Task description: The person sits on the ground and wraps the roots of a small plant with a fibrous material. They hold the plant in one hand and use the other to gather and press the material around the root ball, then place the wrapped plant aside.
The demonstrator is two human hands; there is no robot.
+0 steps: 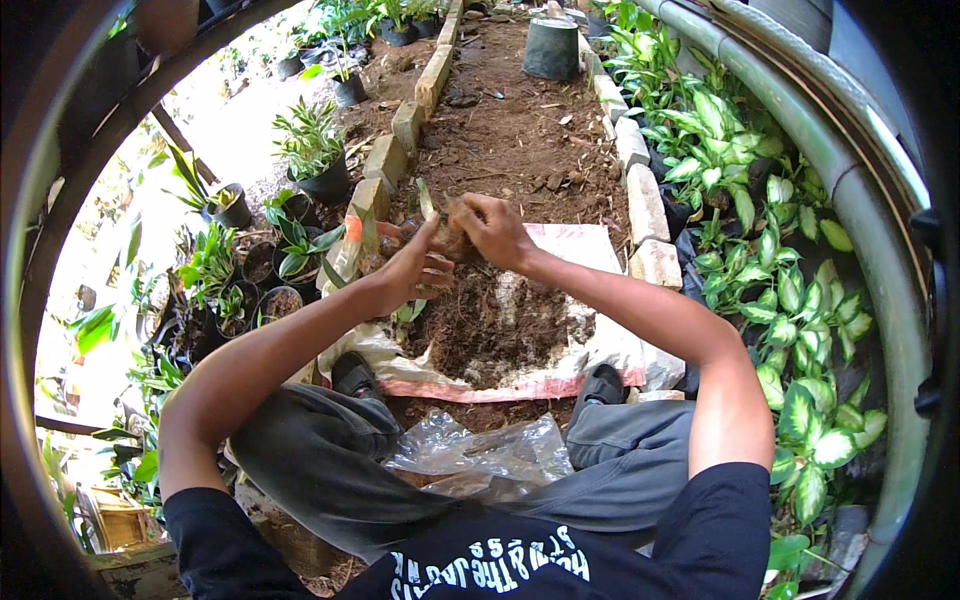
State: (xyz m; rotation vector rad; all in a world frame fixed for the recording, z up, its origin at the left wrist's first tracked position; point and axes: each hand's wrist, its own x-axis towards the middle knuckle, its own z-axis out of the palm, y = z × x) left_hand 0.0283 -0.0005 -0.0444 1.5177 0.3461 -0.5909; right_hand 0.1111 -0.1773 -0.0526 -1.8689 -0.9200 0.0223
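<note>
My left hand (409, 274) is raised over the sack's far left part, thumb up beside a short green leaf (424, 198) of a small plant. Against it sits a brown fibrous root clump (452, 234), which my right hand (493, 231) pinches between bent fingers. How the leaf joins the clump is hidden by the hands. Below them, dark soil and root fibre (495, 322) lie heaped on a white woven sack (611, 330) with a reddish edge. More leafy plants lie on the sack's left side, partly behind my left hand and forearm.
Stone blocks (649, 206) border the dirt path (517, 135) on both sides. An upturned black pot (551, 49) stands farther up. Potted plants (319, 161) crowd the left; variegated leafy plants (795, 300) line the right. Clear plastic (480, 446) lies between my legs.
</note>
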